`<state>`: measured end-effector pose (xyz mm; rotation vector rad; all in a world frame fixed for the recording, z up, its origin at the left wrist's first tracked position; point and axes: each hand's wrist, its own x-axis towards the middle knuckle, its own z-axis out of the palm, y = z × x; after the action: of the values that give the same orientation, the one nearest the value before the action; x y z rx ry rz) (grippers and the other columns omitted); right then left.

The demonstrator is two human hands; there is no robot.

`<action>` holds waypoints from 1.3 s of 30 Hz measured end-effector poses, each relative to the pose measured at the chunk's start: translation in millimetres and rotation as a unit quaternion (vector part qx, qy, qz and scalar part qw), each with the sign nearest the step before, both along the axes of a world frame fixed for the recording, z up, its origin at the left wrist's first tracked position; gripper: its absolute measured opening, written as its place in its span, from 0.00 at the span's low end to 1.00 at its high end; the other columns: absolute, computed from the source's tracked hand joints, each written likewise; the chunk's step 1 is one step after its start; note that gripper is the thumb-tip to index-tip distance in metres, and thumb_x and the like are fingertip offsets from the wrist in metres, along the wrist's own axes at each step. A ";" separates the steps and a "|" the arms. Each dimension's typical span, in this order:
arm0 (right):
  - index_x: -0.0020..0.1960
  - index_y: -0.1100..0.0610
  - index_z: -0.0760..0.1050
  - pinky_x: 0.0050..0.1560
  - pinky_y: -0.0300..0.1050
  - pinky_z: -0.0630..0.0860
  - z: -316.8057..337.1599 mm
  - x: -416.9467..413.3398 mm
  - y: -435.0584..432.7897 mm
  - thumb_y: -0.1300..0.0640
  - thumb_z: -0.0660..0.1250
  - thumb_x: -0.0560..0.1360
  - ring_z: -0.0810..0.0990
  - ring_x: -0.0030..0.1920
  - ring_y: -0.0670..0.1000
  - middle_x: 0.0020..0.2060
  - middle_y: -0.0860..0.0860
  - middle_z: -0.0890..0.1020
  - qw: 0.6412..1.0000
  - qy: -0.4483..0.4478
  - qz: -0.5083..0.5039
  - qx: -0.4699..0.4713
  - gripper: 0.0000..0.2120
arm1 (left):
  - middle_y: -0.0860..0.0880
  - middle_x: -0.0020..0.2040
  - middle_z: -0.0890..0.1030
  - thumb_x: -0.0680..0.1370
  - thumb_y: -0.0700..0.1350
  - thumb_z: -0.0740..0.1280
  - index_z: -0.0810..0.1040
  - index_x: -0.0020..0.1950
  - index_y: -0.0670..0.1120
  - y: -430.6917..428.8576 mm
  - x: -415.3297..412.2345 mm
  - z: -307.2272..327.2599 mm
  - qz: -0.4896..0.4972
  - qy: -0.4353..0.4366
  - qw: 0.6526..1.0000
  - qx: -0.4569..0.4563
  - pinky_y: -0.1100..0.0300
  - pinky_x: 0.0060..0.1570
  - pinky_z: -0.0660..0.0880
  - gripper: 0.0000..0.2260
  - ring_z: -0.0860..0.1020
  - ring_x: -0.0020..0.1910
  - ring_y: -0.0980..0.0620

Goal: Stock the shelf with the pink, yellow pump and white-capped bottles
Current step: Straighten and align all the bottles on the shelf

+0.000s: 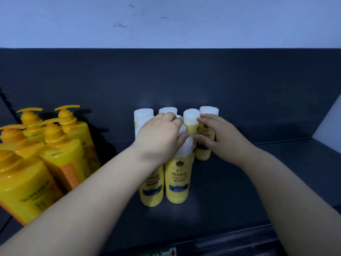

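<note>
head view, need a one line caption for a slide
Left hand and right hand rest on clustered white-capped bottles on the dark shelf, with yellow pump bottles standing at left.

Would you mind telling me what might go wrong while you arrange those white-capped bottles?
The white-capped bottles stand tightly packed; with the left hand gripping the front caps and the right hand pressing from the side, an uneven push may topple several. The front pair stand nearest the shelf edge, so one could fall off. The left forearm passes close to the pump bottles and might knock them.
</note>
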<state>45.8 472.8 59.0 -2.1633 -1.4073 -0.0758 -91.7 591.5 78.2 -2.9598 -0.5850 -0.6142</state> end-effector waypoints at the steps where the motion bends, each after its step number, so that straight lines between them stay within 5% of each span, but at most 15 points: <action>1: 0.74 0.53 0.63 0.70 0.36 0.54 1.9 14.0 0.6 0.47 0.65 0.77 0.59 0.74 0.45 0.74 0.46 0.62 1.000 -0.006 -0.013 -0.012 0.28 | 0.50 0.66 0.71 0.81 0.56 0.56 0.68 0.70 0.48 -0.4 11.7 4.8 0.003 0.004 1.000 -0.009 0.57 0.56 0.68 0.21 0.68 0.65 0.49; 5: 0.75 0.56 0.60 0.72 0.43 0.56 3.7 63.4 11.8 0.48 0.64 0.78 0.57 0.75 0.49 0.76 0.50 0.59 0.997 -0.026 -0.050 -0.061 0.30 | 0.46 0.63 0.72 0.81 0.53 0.57 0.70 0.68 0.45 3.9 66.1 15.7 0.023 0.049 0.998 -0.033 0.52 0.55 0.73 0.19 0.70 0.63 0.46; 9: 0.76 0.57 0.56 0.73 0.47 0.58 3.0 101.3 36.3 0.48 0.64 0.77 0.56 0.76 0.52 0.76 0.53 0.57 0.992 -0.024 -0.062 -0.104 0.32 | 0.45 0.61 0.73 0.81 0.50 0.58 0.71 0.64 0.44 11.8 116.4 20.8 0.105 0.155 0.981 -0.055 0.55 0.44 0.67 0.15 0.71 0.60 0.45; 12: 0.75 0.58 0.57 0.71 0.49 0.62 -1.8 119.2 58.9 0.48 0.65 0.76 0.60 0.74 0.54 0.75 0.54 0.60 0.990 -0.014 -0.058 -0.125 0.33 | 0.45 0.60 0.75 0.79 0.48 0.60 0.73 0.62 0.44 20.0 139.3 17.1 0.141 0.225 0.961 -0.071 0.54 0.49 0.71 0.14 0.74 0.58 0.44; 18: 0.66 0.58 0.67 0.53 0.47 0.72 -11.4 128.2 82.8 0.53 0.68 0.73 0.74 0.58 0.57 0.61 0.57 0.71 0.995 0.046 -0.075 -0.055 0.25 | 0.45 0.60 0.72 0.79 0.49 0.62 0.70 0.64 0.43 18.7 152.4 10.8 0.137 0.184 0.963 -0.144 0.51 0.60 0.69 0.15 0.72 0.60 0.44; 22: 0.59 0.55 0.69 0.47 0.46 0.72 -8.9 132.8 77.9 0.53 0.71 0.70 0.73 0.51 0.55 0.55 0.55 0.72 0.994 0.075 -0.069 -0.042 0.21 | 0.47 0.47 0.75 0.73 0.53 0.72 0.73 0.57 0.43 22.1 154.4 13.9 0.129 0.166 0.959 -0.192 0.56 0.45 0.72 0.20 0.75 0.47 0.46; 29: 0.55 0.52 0.72 0.43 0.42 0.71 -10.8 121.3 41.5 0.54 0.73 0.66 0.75 0.49 0.51 0.52 0.50 0.76 0.986 0.145 -0.075 0.041 0.19 | 0.48 0.50 0.78 0.68 0.57 0.76 0.74 0.59 0.44 5.3 138.6 14.9 0.083 0.163 0.964 -0.192 0.56 0.45 0.76 0.26 0.77 0.49 0.47; 33: 0.54 0.49 0.72 0.36 0.39 0.70 -3.1 108.4 12.3 0.53 0.72 0.69 0.74 0.44 0.45 0.51 0.48 0.76 0.983 0.158 -0.094 0.026 0.15 | 0.48 0.48 0.78 0.68 0.56 0.75 0.74 0.56 0.46 -21.7 120.5 20.0 0.024 0.143 0.976 -0.163 0.56 0.40 0.75 0.23 0.78 0.46 0.48; 39: 0.54 0.48 0.74 0.38 0.39 0.70 8.2 71.8 -36.9 0.50 0.75 0.68 0.74 0.49 0.46 0.52 0.46 0.76 0.985 0.129 -0.105 -0.041 0.17 | 0.48 0.44 0.79 0.69 0.51 0.74 0.76 0.49 0.45 -60.0 84.8 18.2 -0.050 0.175 0.971 -0.157 0.58 0.33 0.72 0.15 0.78 0.42 0.49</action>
<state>117.6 435.8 67.2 -2.2882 -1.0516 0.1817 -6.9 531.4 96.4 -3.2912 -0.5447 0.0113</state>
